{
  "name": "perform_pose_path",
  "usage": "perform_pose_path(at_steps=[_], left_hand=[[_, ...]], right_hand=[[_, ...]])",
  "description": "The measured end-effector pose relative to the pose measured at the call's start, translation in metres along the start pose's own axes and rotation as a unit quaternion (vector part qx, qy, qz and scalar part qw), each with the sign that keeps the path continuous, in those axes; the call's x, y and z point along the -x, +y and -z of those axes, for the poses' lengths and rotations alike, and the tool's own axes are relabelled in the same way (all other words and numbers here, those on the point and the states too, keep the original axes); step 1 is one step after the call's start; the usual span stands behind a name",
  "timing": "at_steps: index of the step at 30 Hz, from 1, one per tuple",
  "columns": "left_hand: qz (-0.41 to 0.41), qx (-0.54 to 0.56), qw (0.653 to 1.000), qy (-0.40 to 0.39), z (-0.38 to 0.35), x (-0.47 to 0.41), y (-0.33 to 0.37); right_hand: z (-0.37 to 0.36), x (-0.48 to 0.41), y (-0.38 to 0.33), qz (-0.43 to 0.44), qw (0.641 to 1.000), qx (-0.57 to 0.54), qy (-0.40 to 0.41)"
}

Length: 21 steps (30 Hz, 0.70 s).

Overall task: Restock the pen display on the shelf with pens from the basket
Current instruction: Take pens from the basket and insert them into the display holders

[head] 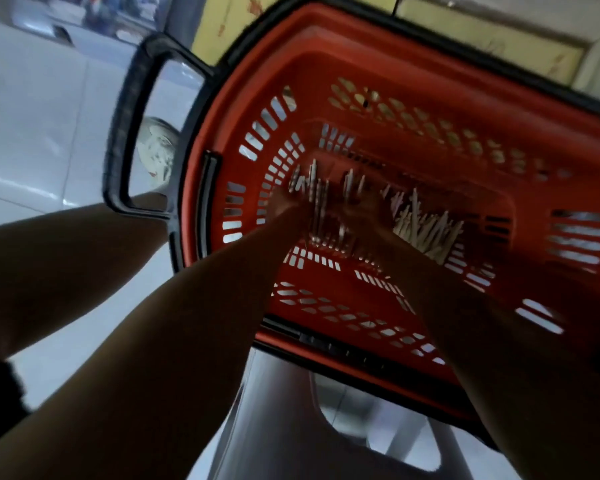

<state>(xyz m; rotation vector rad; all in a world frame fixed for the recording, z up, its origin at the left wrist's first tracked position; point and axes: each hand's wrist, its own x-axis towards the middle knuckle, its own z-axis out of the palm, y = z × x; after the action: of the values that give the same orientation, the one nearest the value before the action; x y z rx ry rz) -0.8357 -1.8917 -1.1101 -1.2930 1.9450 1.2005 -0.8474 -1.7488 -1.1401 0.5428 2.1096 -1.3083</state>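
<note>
Head view only, heavily motion-blurred. Reaching with both forearms down into red basket (326, 64), presumably to gather stock for the shelf display. Basket perched on grey stool (291, 427), likely to bring it within easy reach. Left hand (288, 207) and right hand (368, 216) low over the basket floor, close together. Finger state of either hand not resolvable through blur; cannot tell whether anything is gripped. Pale pens (426, 232) heaped on the floor just beside right hand, fanned, long axes mostly running toward the far basket wall. Second pen cluster (312, 188) at left hand, aligned likewise. Tip versus cap end: cannot tell. Shelf and display out of frame.
</note>
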Motion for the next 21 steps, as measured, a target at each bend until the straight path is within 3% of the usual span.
perform_pose_path(at_steps=[6,11,14,21], left_hand=[[-0.022,0.076,0.994,-0.076,0.051,0.054,0.041],[-0.096,0.048,0.982,-0.155,0.108,0.107,0.065],[-0.118,0.034,0.977,-0.176,0.132,0.144,0.073],[-0.213,0.118,0.948,-0.206,0.163,0.246,0.088]], right_hand=[[0.043,0.051,-0.044,0.001,0.996,0.089,-0.001],[0.081,0.111,-0.109,0.031,0.978,0.182,0.097],[0.101,0.152,-0.136,0.048,0.981,0.156,0.11],[0.14,0.263,-0.177,0.166,0.978,0.028,0.124]])
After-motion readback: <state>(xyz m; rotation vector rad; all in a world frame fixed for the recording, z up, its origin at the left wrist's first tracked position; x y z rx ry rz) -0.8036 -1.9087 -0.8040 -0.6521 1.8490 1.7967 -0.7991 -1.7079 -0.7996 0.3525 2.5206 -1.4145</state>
